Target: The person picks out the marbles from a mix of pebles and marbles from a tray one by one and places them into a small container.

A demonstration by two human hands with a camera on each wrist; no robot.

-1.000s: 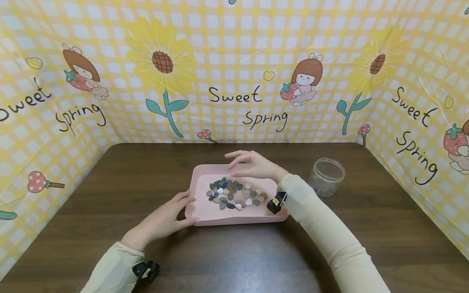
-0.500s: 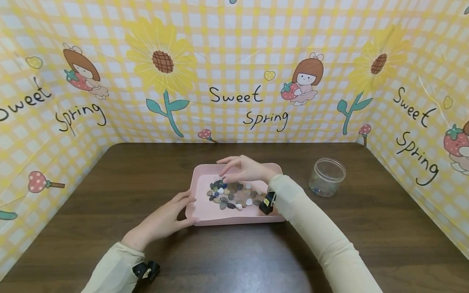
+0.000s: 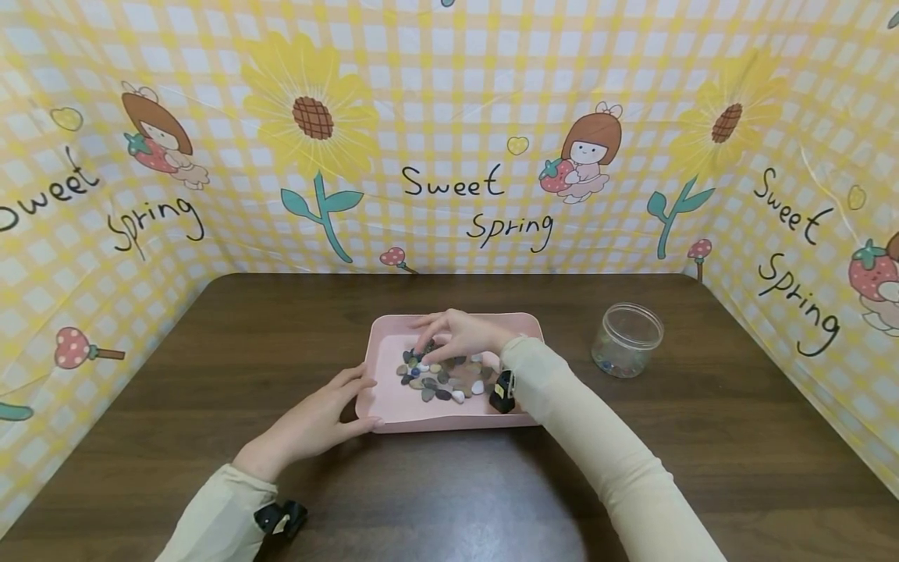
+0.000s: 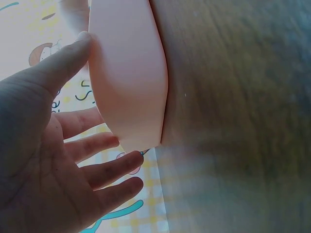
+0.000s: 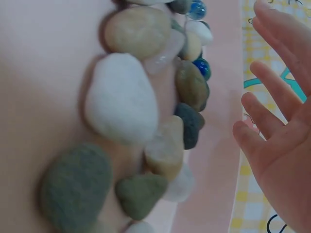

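Observation:
My left hand (image 3: 309, 420) rests against the left end of a pink tray (image 3: 393, 406), its thumb at the front rim and its fingers lying fairly straight along the side wall. Inside the tray lies a loose spread of pebbles (image 3: 442, 395), grey, brown and white, with a few blue glass marbles (image 5: 202, 69) among them. Over the left part of this spread hovers my right hand (image 3: 456, 334), fingers spread downward, with thumb and index fingertips apart, close above a white pebble and the blue marbles. In the right wrist view, a large white pebble (image 5: 122, 99) fills the near middle.
A clear plastic jar (image 3: 627, 343) without a lid stands right of the tray, with something small and blue near its bottom. The brown wooden table (image 3: 435, 492) ends at a yellow checked cloth (image 3: 449, 101) behind.
My right hand has moved left and down, from above the tray's far rim to close over the pebbles. The left hand has stayed at the tray's left end.

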